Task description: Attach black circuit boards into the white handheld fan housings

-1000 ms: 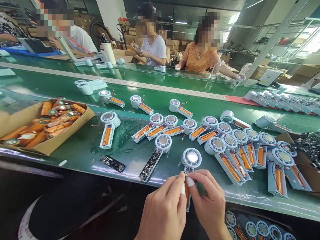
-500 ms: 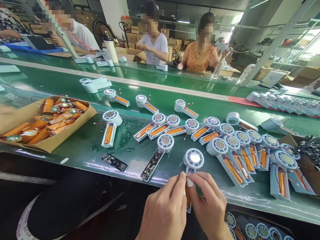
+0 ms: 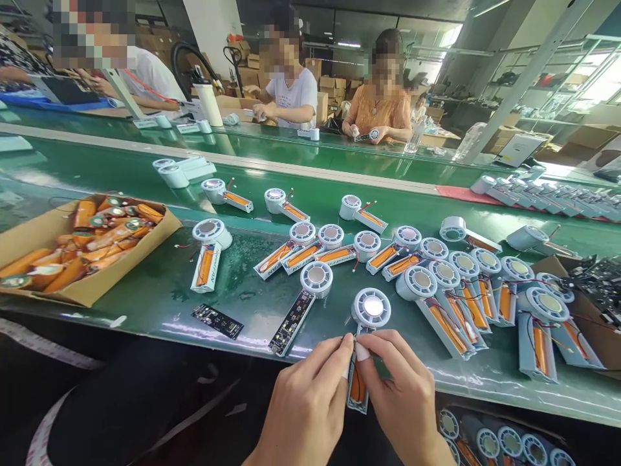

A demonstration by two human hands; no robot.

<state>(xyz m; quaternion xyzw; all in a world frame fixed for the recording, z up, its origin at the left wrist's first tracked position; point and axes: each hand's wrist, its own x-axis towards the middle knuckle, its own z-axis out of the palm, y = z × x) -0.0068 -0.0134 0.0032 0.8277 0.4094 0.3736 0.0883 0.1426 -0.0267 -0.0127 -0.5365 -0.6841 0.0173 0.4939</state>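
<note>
An opened handheld fan [image 3: 371, 308] with a round light-blue head lies at the table's front edge, its handle pointing toward me. An orange-wrapped battery shows inside the handle, low between my hands. My left hand [image 3: 310, 395] is closed, thumb and forefinger pinched at the fan's neck. From the other side my right hand [image 3: 402, 388] grips the same spot, with white covers on its thumb and fingertip. Whatever small part lies between the fingertips is hidden. Left of them, a second fan [image 3: 316, 278] carries a black circuit board [image 3: 291, 322] along its handle.
A loose circuit board [image 3: 217, 321] lies farther left. A cardboard box [image 3: 92, 294] of orange batteries stands at the left. Several opened fans [image 3: 421, 282] crowd the right, beside a box of dark boards [image 3: 599, 285]. Co-workers sit across the green conveyor [image 3: 272, 171].
My hands have shifted slightly left and stay pinched at the fan's neck; more of the handle's lower end shows. Across the table, a co-worker's raised hand has come down, holding a fan.
</note>
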